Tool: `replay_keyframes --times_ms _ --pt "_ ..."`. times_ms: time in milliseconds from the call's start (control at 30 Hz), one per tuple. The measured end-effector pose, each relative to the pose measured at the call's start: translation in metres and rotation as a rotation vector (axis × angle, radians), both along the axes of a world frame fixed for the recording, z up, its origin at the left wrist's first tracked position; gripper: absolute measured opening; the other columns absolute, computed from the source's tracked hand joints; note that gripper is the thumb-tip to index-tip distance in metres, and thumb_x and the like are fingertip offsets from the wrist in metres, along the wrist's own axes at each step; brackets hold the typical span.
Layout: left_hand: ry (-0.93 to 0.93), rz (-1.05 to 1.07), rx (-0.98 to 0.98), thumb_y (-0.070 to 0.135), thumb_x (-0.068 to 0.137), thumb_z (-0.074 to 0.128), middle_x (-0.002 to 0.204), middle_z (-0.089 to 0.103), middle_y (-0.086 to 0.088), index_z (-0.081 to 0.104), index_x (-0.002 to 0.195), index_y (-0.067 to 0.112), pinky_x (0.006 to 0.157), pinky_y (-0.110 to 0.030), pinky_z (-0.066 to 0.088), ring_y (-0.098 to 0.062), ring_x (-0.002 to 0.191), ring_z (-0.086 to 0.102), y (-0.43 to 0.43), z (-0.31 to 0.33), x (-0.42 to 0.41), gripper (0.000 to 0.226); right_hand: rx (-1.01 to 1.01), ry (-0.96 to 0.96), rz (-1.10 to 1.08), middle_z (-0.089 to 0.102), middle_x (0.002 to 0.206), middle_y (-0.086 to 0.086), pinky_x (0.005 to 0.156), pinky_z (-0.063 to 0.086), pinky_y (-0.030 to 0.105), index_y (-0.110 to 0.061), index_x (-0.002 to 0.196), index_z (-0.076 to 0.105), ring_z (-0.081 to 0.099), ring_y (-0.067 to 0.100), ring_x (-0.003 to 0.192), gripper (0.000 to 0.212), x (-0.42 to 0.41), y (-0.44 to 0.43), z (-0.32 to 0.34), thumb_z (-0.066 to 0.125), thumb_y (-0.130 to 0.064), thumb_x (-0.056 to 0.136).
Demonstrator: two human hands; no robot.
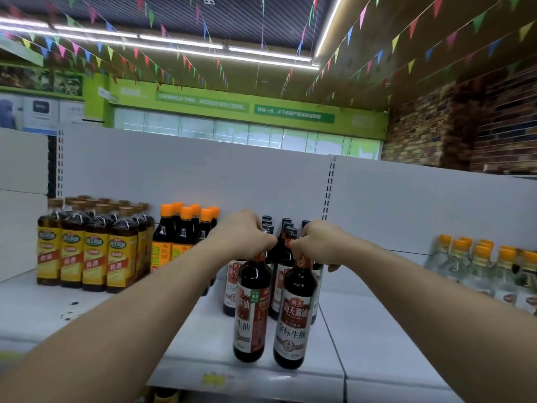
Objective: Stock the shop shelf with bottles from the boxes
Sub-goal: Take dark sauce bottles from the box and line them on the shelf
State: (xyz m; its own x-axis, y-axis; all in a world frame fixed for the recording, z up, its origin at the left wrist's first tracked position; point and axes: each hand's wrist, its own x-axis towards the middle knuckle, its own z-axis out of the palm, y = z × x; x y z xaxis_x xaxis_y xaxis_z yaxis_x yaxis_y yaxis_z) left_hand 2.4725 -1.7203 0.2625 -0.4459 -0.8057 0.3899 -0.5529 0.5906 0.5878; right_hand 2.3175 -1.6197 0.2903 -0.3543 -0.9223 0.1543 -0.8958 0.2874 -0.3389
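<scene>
Dark-brown soy sauce bottles (293,318), one neck per grip (left hand (244,237), right hand (319,245)), I'd seat flat at 6 o'clock of the dark-capped row (290,231).

Bright, even shop light from ceiling strip lights (180,41), tubes blown out white. Faint soft shadows on white shelf (377,330). Wide-angle bend at frame edges. Clear bottles (476,271) far right motion-smeared; green wall signs (293,113) soft, unreadable.
</scene>
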Motion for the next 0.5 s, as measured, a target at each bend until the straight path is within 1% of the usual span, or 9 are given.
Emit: replay_keyframes --times_ms 100,200,300,367,433,500 --pt "-0.013 0.005 -0.011 0.038 0.078 0.073 0.058 0.061 0.0 0.064 0.07 0.017 0.056 -0.033 0.042 -0.02 0.056 0.055 -0.011 -0.004 -0.002 0.024 -0.006 0.008 0.005 0.061 0.068 0.007 0.049 0.054 0.03 -0.01 0.075 0.067 0.057 0.025 0.058 0.021 0.001 -0.011 -0.004 0.067 -0.029 0.083" --pt "-0.038 0.031 -0.018 0.041 0.077 0.071 0.063 0.064 -0.001 0.063 0.073 0.016 0.057 -0.033 0.045 -0.02 0.059 0.058 -0.019 -0.007 -0.006 0.027 -0.006 0.001 0.001 0.057 0.061 0.006 0.048 0.051 0.029 -0.009 0.075 0.066 0.053 0.024 0.051 0.023 0.001 -0.022 -0.008 0.066 -0.029 0.087" --pt "-0.039 0.046 -0.005 0.04 0.08 0.071 0.059 0.058 0.001 0.056 0.069 0.019 0.057 -0.033 0.042 -0.02 0.057 0.053 -0.025 -0.011 -0.008 0.029 -0.005 0.015 -0.004 0.057 0.061 0.005 0.052 0.049 0.028 -0.01 0.073 0.065 0.053 0.023 0.052 0.026 0.001 -0.033 -0.01 0.066 -0.032 0.087" --pt "-0.048 0.056 0.005 0.038 0.08 0.071 0.054 0.053 0.002 0.052 0.064 0.019 0.056 -0.033 0.039 -0.02 0.054 0.048 -0.028 -0.014 -0.009 0.031 0.009 0.039 -0.004 0.056 0.063 0.004 0.053 0.044 0.026 -0.012 0.071 0.063 0.051 0.022 0.056 0.027 0.001 -0.041 -0.011 0.066 -0.033 0.087" --pt "-0.055 0.061 0.015 0.037 0.08 0.07 0.05 0.05 0.003 0.051 0.063 0.019 0.056 -0.032 0.038 -0.02 0.053 0.047 -0.031 -0.016 -0.011 0.032 0.023 0.034 -0.001 0.056 0.065 0.004 0.052 0.042 0.026 -0.011 0.074 0.064 0.051 0.022 0.057 0.026 0.0 -0.047 -0.012 0.067 -0.034 0.087" --pt "-0.061 0.078 0.023 0.038 0.081 0.07 0.052 0.05 0.003 0.051 0.064 0.019 0.055 -0.031 0.038 -0.02 0.053 0.048 -0.034 -0.02 -0.014 0.031 0.044 0.006 0.008 0.056 0.067 0.006 0.05 0.045 0.027 -0.009 0.082 0.065 0.052 0.023 0.057 0.025 0.001 -0.052 -0.014 0.065 -0.033 0.089"
